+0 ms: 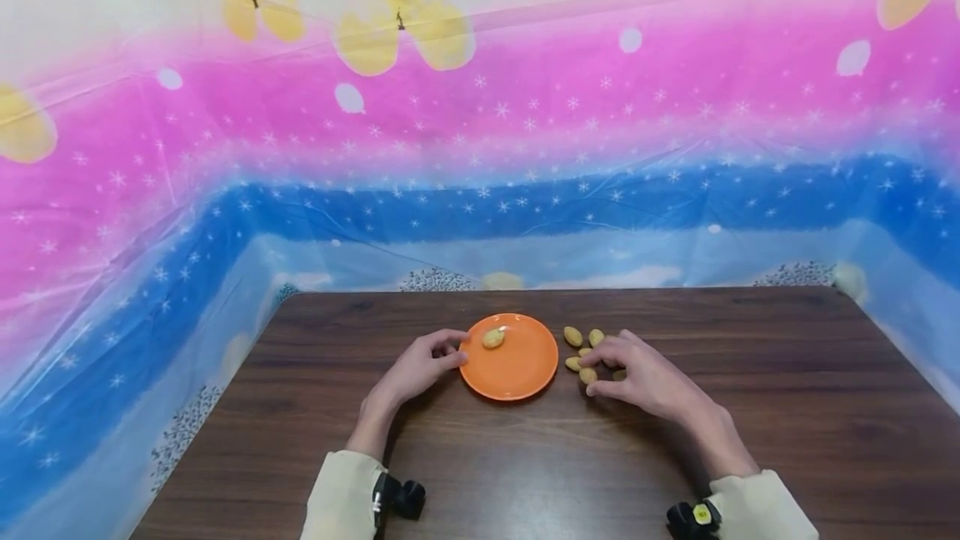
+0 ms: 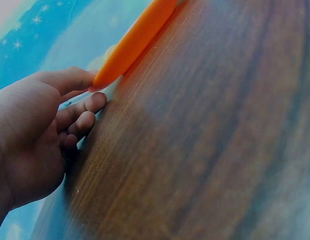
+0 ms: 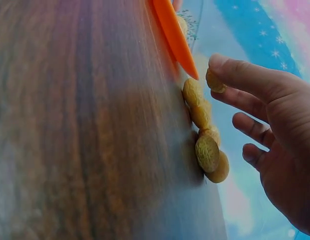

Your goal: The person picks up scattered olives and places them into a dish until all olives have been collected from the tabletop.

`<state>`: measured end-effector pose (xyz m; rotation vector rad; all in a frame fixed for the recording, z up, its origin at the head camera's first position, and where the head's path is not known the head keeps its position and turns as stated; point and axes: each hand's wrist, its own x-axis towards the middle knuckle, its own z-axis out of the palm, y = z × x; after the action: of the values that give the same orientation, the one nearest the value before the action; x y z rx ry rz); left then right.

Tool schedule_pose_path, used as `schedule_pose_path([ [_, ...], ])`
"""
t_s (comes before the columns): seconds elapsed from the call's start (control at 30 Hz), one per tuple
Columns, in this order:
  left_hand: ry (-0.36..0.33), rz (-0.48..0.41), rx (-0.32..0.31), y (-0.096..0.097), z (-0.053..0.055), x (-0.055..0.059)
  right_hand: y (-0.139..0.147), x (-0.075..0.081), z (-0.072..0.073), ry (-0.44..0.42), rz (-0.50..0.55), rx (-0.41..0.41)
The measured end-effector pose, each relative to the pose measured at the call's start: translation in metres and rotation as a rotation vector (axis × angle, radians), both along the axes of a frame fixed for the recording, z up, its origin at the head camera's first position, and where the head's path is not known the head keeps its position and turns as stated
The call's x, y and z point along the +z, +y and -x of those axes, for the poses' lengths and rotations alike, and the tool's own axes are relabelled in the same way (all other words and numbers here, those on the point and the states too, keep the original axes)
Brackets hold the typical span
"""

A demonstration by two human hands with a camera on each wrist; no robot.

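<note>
Pinching tan oval piece point(image 3: 214, 82): right hand point(image 1: 647, 375), other fingers apart. Left hand point(image 1: 422, 368) gripping orange plate's point(image 1: 513, 377) rim.

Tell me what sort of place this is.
Probably a staged tabletop recording setup, though the wider room is out of view: a creased, snowflake-printed fabric backdrop hangs behind a dark wood-grain table, and the person wears small black cameras at both wrists.
</note>
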<state>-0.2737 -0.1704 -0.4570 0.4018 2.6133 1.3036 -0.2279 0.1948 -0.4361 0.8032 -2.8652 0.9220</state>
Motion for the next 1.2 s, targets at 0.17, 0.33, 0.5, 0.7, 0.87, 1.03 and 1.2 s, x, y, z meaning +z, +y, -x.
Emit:
schedule_pose_path([
  [0.17,0.009,-0.004,0.0,0.0,-0.001,0.001,-0.004,0.002,0.003,0.006,0.003,0.024],
  [0.33,0.016,-0.006,0.001,-0.001,-0.002,0.0,-0.01,0.003,0.006,-0.021,-0.003,0.022],
  [0.5,0.021,-0.008,0.0,-0.001,-0.002,-0.001,-0.015,0.003,0.008,-0.01,-0.006,0.023],
  [0.7,0.029,-0.008,-0.002,-0.002,-0.003,-0.003,-0.023,0.003,0.01,0.005,-0.018,0.025],
  [0.87,0.033,-0.011,-0.004,-0.003,-0.004,-0.004,-0.032,0.003,0.013,0.032,-0.036,0.044],
  [1.03,0.045,-0.003,0.001,-0.002,-0.005,-0.004,-0.038,0.003,0.018,0.047,-0.02,0.068],
  [1.2,0.062,0.005,0.0,-0.001,-0.005,-0.007,-0.044,0.004,0.022,0.051,0.02,0.077],
])
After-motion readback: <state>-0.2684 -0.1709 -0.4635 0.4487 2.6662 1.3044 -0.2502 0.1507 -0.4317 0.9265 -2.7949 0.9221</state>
